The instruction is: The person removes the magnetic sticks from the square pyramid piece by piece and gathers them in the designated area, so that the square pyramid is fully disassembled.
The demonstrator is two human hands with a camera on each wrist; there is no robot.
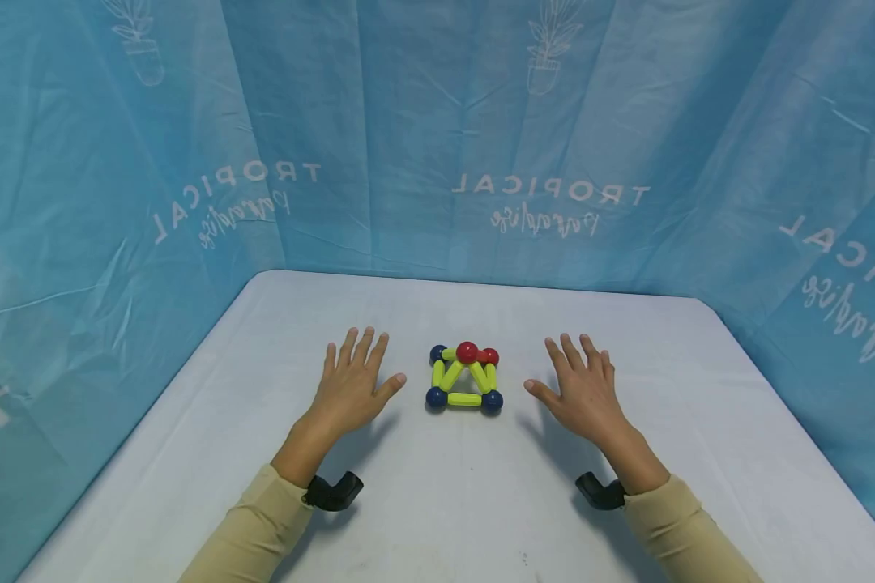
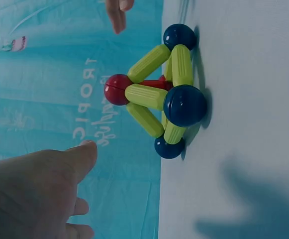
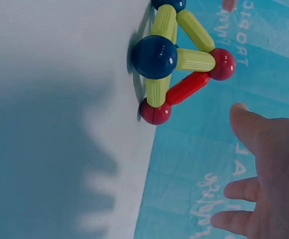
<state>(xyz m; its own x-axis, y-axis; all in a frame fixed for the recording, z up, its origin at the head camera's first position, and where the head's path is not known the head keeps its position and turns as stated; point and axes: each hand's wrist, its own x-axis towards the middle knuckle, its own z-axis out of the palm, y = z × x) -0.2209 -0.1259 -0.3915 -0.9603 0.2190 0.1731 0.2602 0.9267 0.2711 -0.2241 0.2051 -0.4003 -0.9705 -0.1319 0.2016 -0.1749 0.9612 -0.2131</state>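
Observation:
A small pyramid of magnetic rods and balls (image 1: 464,399) stands on the white table between my two hands. Its rods are lime green, apart from one red rod (image 3: 188,87). Dark blue balls (image 2: 185,105) sit at three base corners, and a red ball (image 3: 155,111) at the fourth. Another red ball (image 2: 117,89) forms the raised tip. My left hand (image 1: 350,393) hovers to the left of it, fingers spread and palm down. On the other side, my right hand (image 1: 586,397) is spread the same way. Neither hand touches the pyramid.
The white table (image 1: 467,502) carries soft shadows of both hands. A blue curtain (image 1: 423,146) with printed lettering hangs behind the table and along both sides. Each wrist wears a black camera mount (image 1: 333,491), below the tan sleeves (image 1: 251,526).

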